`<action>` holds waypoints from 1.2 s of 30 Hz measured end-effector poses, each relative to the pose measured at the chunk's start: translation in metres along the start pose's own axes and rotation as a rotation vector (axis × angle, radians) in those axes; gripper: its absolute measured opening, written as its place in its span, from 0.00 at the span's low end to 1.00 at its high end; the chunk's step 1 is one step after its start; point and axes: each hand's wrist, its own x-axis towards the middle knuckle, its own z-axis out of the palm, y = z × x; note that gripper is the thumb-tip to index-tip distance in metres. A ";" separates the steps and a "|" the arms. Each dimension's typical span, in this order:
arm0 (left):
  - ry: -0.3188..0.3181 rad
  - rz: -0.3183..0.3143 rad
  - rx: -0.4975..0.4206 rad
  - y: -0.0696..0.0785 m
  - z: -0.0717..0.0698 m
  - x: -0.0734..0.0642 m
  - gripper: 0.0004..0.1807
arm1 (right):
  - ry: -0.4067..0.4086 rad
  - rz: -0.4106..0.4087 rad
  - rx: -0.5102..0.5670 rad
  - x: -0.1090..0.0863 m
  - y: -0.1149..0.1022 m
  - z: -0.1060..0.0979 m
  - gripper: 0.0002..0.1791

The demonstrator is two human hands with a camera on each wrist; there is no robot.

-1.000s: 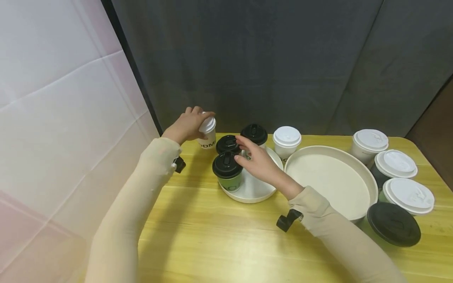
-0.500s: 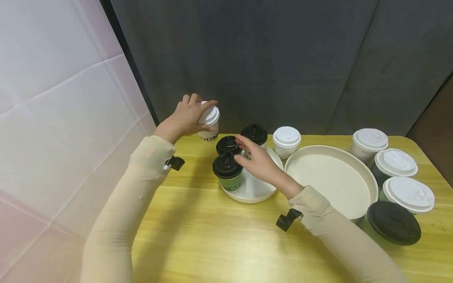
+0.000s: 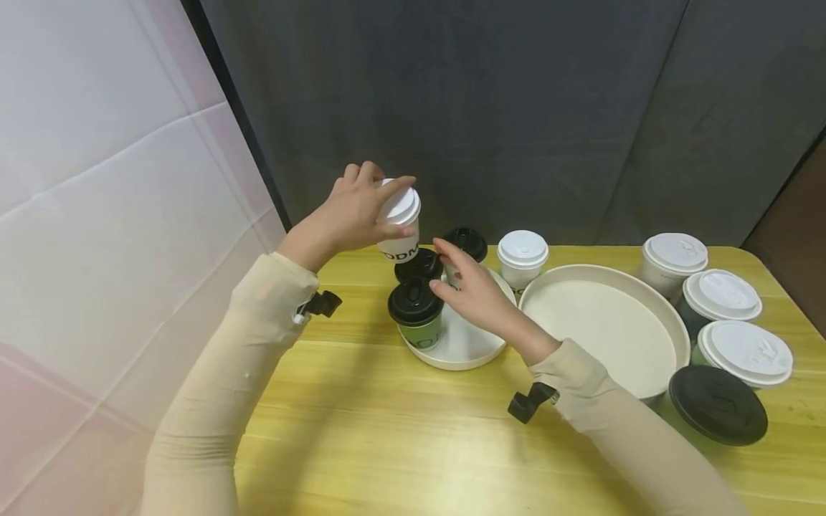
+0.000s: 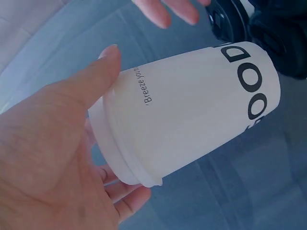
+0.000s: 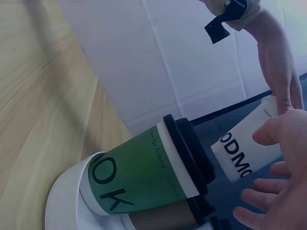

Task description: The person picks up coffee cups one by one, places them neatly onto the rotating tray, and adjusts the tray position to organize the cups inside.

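A white paper coffee cup (image 4: 192, 100) with a white lid and dark lettering is gripped near its lid by my left hand (image 3: 351, 222). It hangs above the table, behind the black-lidded cups. My right hand (image 3: 474, 294) hovers over the small white round tray (image 3: 461, 344), fingers spread and holding nothing. On that tray stand a green cup (image 5: 136, 170) with a black lid, a brown cup (image 5: 165, 215) beside it, and another black-lidded cup (image 3: 466, 244) at the back. In the right wrist view the held cup appears beyond my right fingers.
A white-lidded cup (image 3: 523, 258) stands between the small tray and a larger cream tray (image 3: 600, 330). Along the right side are several lidded cups, among them a black-lidded one (image 3: 716, 405). A dark curtain (image 3: 452, 107) rises behind the wooden table (image 3: 387, 437); a pale curtain hangs left.
My left hand has lifted the white cup off the table and carried it right, toward the small tray. My right hand has barely moved.
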 end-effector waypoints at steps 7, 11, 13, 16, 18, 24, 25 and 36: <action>0.031 0.053 -0.028 0.013 -0.001 -0.003 0.43 | 0.044 -0.003 -0.004 -0.006 -0.006 -0.006 0.39; 0.030 0.083 -0.036 0.022 0.000 -0.005 0.41 | 0.051 -0.002 0.014 -0.012 -0.005 -0.010 0.39; 0.025 0.100 -0.042 0.026 0.001 -0.006 0.40 | 0.058 -0.005 0.020 -0.016 -0.004 -0.012 0.39; 0.016 0.120 -0.054 0.032 0.001 -0.007 0.38 | 0.073 -0.018 0.023 -0.022 -0.001 -0.015 0.38; 0.014 0.131 -0.062 0.036 0.001 -0.008 0.38 | 0.073 -0.024 0.025 -0.025 -0.001 -0.015 0.38; 0.014 0.146 -0.094 0.042 0.002 -0.009 0.37 | 0.074 -0.036 0.042 -0.033 -0.002 -0.015 0.38; 0.016 0.150 -0.098 0.042 0.003 -0.009 0.37 | 0.077 -0.038 0.042 -0.034 -0.002 -0.016 0.38; 0.010 0.228 -0.107 0.052 0.013 -0.010 0.34 | 0.085 -0.029 0.045 -0.043 0.006 -0.018 0.39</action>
